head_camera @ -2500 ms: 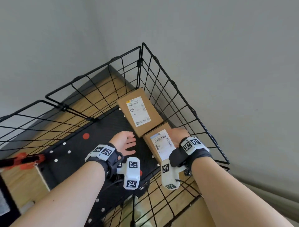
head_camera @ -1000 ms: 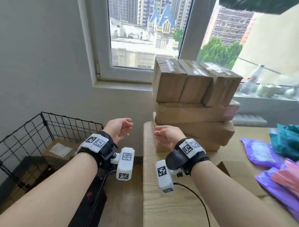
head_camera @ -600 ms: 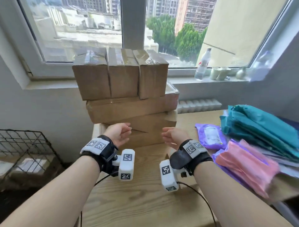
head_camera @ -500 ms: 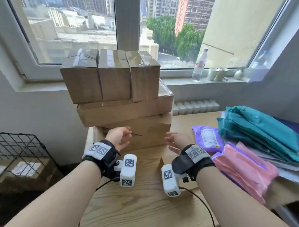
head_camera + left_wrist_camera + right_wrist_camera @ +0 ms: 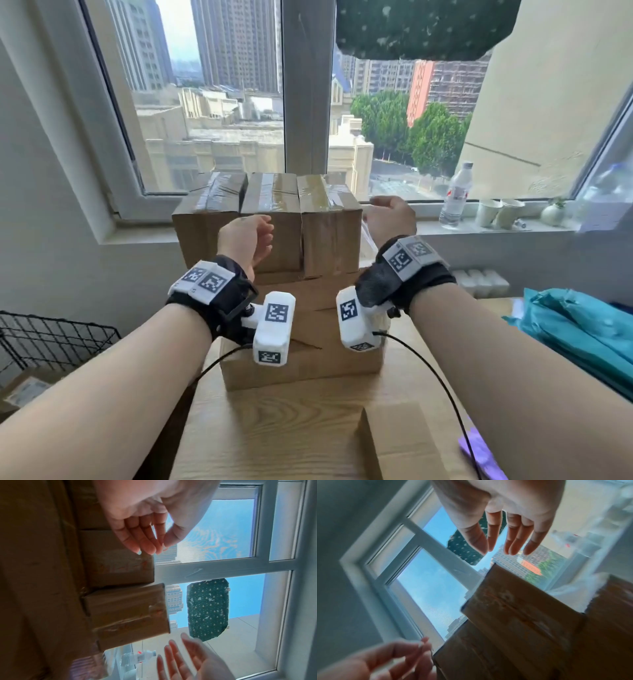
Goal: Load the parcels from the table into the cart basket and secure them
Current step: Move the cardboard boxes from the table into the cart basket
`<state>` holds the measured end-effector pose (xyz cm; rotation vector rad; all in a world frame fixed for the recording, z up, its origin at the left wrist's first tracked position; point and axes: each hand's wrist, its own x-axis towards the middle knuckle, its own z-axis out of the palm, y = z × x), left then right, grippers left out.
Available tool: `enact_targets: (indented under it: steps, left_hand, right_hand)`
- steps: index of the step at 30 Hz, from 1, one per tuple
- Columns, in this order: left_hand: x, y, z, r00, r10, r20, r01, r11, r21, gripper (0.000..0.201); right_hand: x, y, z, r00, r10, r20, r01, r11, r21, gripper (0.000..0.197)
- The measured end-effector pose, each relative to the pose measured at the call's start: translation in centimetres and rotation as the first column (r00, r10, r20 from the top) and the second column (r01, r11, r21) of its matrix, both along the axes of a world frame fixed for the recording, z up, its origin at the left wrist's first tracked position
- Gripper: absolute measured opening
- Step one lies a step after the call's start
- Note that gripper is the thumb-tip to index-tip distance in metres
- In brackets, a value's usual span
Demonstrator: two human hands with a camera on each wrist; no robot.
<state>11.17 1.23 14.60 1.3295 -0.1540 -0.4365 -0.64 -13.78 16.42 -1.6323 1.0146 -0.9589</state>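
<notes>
A stack of brown taped cardboard parcels [image 5: 301, 308] stands on the wooden table [image 5: 274, 438]. Three upright boxes form its top row: left [image 5: 205, 219], middle [image 5: 274, 198], right [image 5: 330, 226]. My left hand [image 5: 248, 236] hovers in front of the middle top box, fingers relaxed and holding nothing. My right hand [image 5: 387, 216] is raised just right of the right top box, empty too. The left wrist view shows loose left fingers [image 5: 142, 540] near a box corner [image 5: 120, 568]. The right wrist view shows spread right fingers [image 5: 510, 539] above a box [image 5: 513, 608]. The black wire cart basket [image 5: 51, 339] is at lower left.
A parcel with a label [image 5: 24, 390] lies in the basket. Teal bags [image 5: 582, 339] and a purple bag [image 5: 479, 452] lie on the table's right. Another box [image 5: 397, 445] sits at the near edge. A water bottle [image 5: 454, 195] and paper cups [image 5: 500, 212] stand on the sill.
My view swung from the basket to the table. Both hands left the parcels in the basket, stayed empty, and rose from the stack's base to its top row.
</notes>
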Motion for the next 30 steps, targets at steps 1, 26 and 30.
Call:
enact_targets:
  steps: [1,26,30]
  left_hand:
    - [0.4,0.0,0.7,1.0,0.0,0.017,0.001,1.0,-0.014,0.02]
    - [6.8,-0.9,2.9,0.982,-0.175,0.075,0.176,0.984,-0.01,0.015]
    - [6.3,-1.1,3.0,0.988,-0.139,0.07,0.141,0.99,-0.024,0.013]
  right_hand:
    - [1.0,0.2,1.0,0.999,0.016,-0.038,-0.018,0.997,-0.074,0.028]
    - [5.9,-0.8,1.9,0.89,-0.168,-0.424,0.085,0.974,-0.209,0.078]
    - [4.0,-1.2,3.4,0.921,-0.224,-0.318,0.148,0.958,-0.246,0.074]
